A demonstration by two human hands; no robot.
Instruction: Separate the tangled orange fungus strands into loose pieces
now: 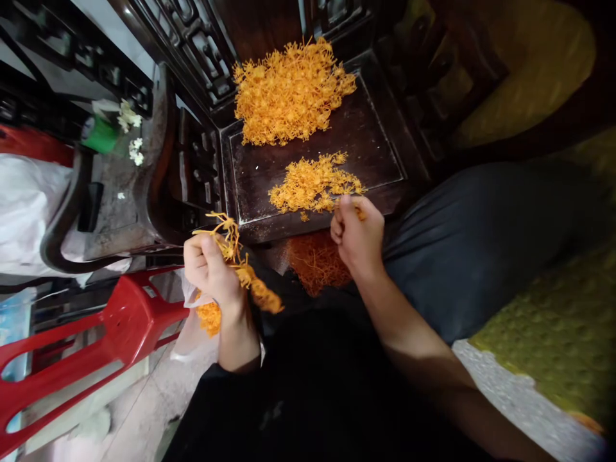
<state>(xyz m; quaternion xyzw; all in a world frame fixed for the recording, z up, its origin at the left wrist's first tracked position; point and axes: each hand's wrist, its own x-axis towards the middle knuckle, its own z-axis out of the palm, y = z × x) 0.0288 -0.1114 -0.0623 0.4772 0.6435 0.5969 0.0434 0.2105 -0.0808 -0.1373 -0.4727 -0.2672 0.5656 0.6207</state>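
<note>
My left hand (209, 266) is closed around a strand of orange, spidery plastic flower pieces (226, 234). Part of the strand sticks up above the fist, and a blurred end hangs down past my wrist. My right hand (359, 231) is a closed fist at the near edge of the dark wooden seat (370, 147). An orange bit shows at the fist, but the fingers hide most of what they hold. Just beyond it lies a small loose heap of orange pieces (310, 183). Farther back sits a larger, thicker heap of the same pieces (291, 93).
Below the seat edge is a mass of thin orange-red strands (317, 263). A clear plastic bag (195, 340) with orange pieces hangs beside my left wrist. At left stand a red plastic stool (132, 317) and a carved armrest holding a green tape roll (99, 133) and white bits (136, 152).
</note>
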